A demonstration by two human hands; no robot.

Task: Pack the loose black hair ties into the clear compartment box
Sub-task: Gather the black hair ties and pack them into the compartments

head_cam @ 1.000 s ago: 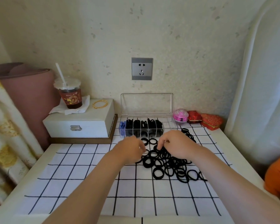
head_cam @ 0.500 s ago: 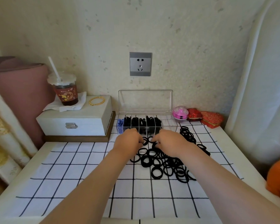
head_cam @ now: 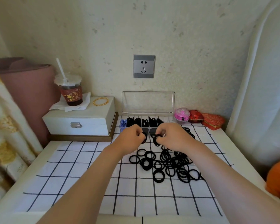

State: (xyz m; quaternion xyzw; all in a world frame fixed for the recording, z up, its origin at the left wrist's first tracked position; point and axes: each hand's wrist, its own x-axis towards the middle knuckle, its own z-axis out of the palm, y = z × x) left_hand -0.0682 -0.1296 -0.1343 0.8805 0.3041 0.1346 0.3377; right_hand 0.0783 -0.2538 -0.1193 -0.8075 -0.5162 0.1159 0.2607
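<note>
Hair ties (head_cam: 168, 164): loose heap on the checked cloth (head_cam: 87, 175), just before the compartment box (head_cam: 148, 102) (standing open).
Left hand (head_cam: 129, 139): fingers curled, pinching one tie.
Right hand (head_cam: 173, 138): knuckles up, pinching ties close beside it.

We count two hands, a left hand (head_cam: 130, 140) and a right hand (head_cam: 172, 137), one clear compartment box (head_cam: 148, 102), one white case (head_cam: 81, 120), one lidded cup (head_cam: 70, 91), one wall socket (head_cam: 144, 66), one pink pod (head_cam: 182, 114), two red boxes (head_cam: 195, 116), and loose black hair ties (head_cam: 174, 162) too overlapped for us to number.
</note>
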